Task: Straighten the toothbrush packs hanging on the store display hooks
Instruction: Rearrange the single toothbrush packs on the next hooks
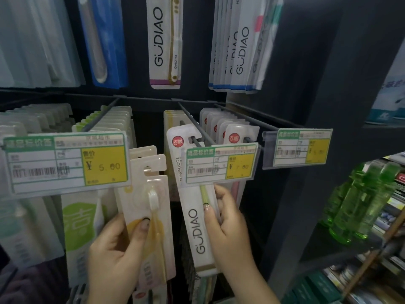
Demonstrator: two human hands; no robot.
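A shopper's left hand (116, 244) grasps a yellow pack (149, 207), thumb pressed on its face, the pack apparently off any hook and held in front of the left price tag (65, 161). The right hand (225, 224) pinches the side of a white GUDIAO pack (195, 216), which hangs tilted at the front of the middle hook (197, 128), its top leaning left behind the middle tag (221, 163). Behind it, red-dot packs (221, 126) on the neighbouring hook sit in a fairly even row, as do the packs on the left hooks (105, 119). Higher up, a single GUDIAO pack (165, 42) hangs straight, while the upper-right bundle (236, 44) fans out loosely. Green bottles (359, 200) stand on a shelf to the right. The job looks to be midway: the tilted pack needs squaring, the yellow one rehanging.
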